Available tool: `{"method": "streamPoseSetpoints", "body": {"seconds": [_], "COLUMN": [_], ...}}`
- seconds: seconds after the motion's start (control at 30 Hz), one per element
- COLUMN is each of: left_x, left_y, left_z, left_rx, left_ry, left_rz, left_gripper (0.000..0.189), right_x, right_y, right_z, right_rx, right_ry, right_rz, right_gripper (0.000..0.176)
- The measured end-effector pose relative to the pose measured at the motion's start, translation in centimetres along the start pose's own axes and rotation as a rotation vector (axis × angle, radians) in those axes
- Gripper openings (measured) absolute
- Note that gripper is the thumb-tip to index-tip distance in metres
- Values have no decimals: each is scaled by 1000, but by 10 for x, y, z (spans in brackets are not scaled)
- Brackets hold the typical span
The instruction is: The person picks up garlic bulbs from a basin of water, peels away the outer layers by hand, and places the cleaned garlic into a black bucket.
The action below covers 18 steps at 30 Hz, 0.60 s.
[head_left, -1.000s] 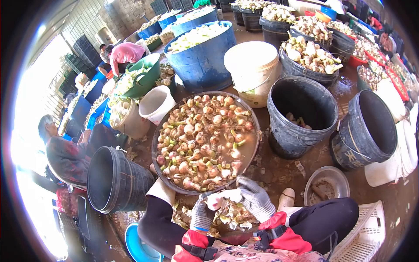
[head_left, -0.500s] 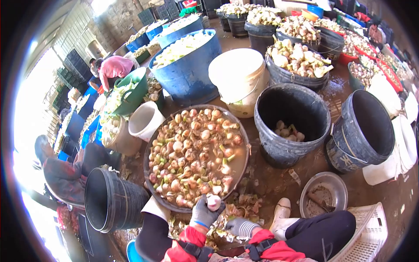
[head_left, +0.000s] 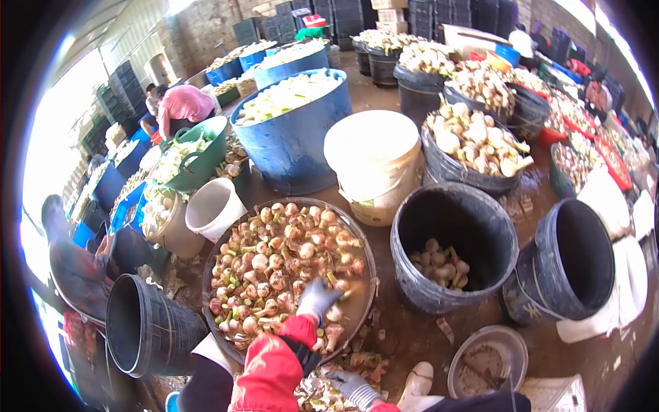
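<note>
A wide dark tub (head_left: 374, 285) in front of me holds many garlic bulbs (head_left: 259, 261) with trimmed stems, lying in brownish water. My left hand (head_left: 318, 300), in a grey glove, reaches over the tub's right part, thumb and fingers apart, just above the bulbs. I see nothing held in it. Low in the view, my right hand (head_left: 353, 388) in a striped grey glove is beside the tub, over a heap of peeled skins (head_left: 322, 391). Its fingers look curled together; what they hold, if anything, is hidden. Several pale bulbs (head_left: 439, 264) lie inside a black bucket (head_left: 453, 292).
Another black bucket (head_left: 528, 288) leans at the right, and one (head_left: 161, 336) stands at the left. A metal bowl (head_left: 518, 343) sits by my boot (head_left: 419, 378). Behind the tub are a white bucket (head_left: 374, 165) and a blue vat (head_left: 295, 147). Co-workers are at the left.
My left hand has moved forward from the tub's near rim to over the bulbs; the pale peeled bulb it held is gone from it. My right hand has shifted down and left in view.
</note>
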<state>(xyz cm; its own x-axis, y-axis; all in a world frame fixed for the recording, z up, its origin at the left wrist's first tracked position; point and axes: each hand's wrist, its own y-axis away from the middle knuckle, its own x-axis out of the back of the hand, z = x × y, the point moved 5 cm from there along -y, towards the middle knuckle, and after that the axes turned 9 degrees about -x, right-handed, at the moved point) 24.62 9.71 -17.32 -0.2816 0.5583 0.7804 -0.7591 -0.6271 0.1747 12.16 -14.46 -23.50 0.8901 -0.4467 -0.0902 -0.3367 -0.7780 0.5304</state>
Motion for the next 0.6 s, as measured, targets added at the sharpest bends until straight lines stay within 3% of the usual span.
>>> {"method": "streamPoseSetpoints", "body": {"seconds": [0.03,0.07,0.1,0.13,0.17,0.2,0.23,0.3,0.33,0.37,0.4,0.43,0.47,0.5,0.6], "left_x": [-35,-59,-50,-58,-30,-59,-67,-54,-54,-44,-22,-14,-1,11,31], "left_y": [8,15,26,29,46,36,37,42,41,52,69,76,94,116,174], "left_z": [-43,-67,-38,-35,2,-14,-13,8,7,1,13,8,10,14,2], "left_rx": [-18,50,-58,61,-76,-185,-296,-400,-139,-257,-181,-265,-222,-175,-163], "left_ry": [213,230,81,-58,-172,-84,-178,147,248,187,343,328,536,746,682], "left_rz": [-117,-249,-266,-353,-365,-430,-262,-147,-295,-161,-125,-125,-160,-192,-229], "left_gripper": [62,65,62,57,56,57,58,53,52,52,61,64,64,64,64], "right_x": [-8,-3,-4,-4,-3,-8,-7,-1,2,1,15,22,28,32,39], "right_y": [-13,-6,16,23,25,29,14,15,17,20,13,15,28,19,37], "right_z": [26,12,-14,-21,-37,-51,-34,-29,-24,-35,-26,-25,-44,-25,-65], "right_rx": [-14,-97,-192,-230,-250,-316,-149,-170,-42,-275,-139,-185,-132,76,141], "right_ry": [-147,-442,-736,-703,-665,-631,-434,-692,-476,-431,61,-96,-204,-453,-613], "right_rz": [-47,-104,-179,-146,-125,-199,-58,-226,-171,-124,234,262,340,425,430], "right_gripper": [30,22,15,14,13,12,10,17,37,63,26,26,11,16,33]}}
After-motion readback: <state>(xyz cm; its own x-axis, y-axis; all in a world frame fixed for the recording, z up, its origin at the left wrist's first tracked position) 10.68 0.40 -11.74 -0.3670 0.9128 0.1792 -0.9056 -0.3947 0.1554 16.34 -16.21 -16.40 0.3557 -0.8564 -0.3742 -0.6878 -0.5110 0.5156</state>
